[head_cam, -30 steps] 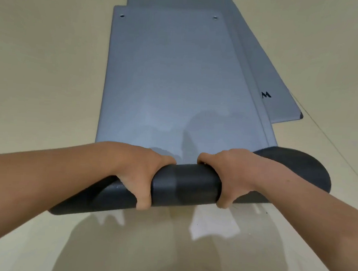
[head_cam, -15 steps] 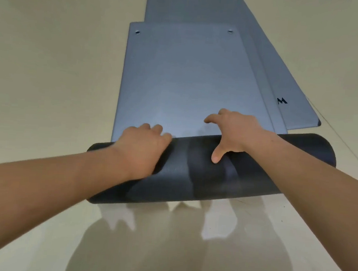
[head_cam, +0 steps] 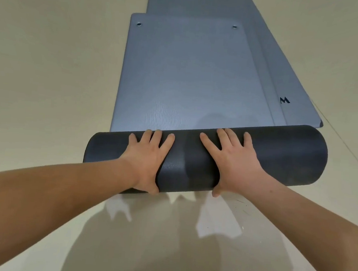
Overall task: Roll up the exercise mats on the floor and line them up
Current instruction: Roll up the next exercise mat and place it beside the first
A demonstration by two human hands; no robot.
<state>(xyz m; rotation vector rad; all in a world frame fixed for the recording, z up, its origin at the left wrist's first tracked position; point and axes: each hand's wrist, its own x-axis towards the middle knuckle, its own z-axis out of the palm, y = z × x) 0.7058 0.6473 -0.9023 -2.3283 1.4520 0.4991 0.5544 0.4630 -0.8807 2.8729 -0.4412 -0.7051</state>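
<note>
Pressing on the dark roll [head_cam: 278, 155], the left hand [head_cam: 149, 154] and the right hand [head_cam: 233, 158] lie flat side by side, fingers straight and spread over its top and thumbs against its near side. The roll is the wound-up near end of a blue-grey mat [head_cam: 188, 83]. The mat's flat part stretches away over a pale, glossy floor [head_cam: 51, 63] and has two eyelets [head_cam: 139, 24] at the far corners. A second mat [head_cam: 300, 80] lies flat on the right, partly under the first, with a black logo [head_cam: 284, 100]. The roll's right end hides part of its near edge. A shadow [head_cam: 144, 249] of the arms falls on the floor nearest the person.
</note>
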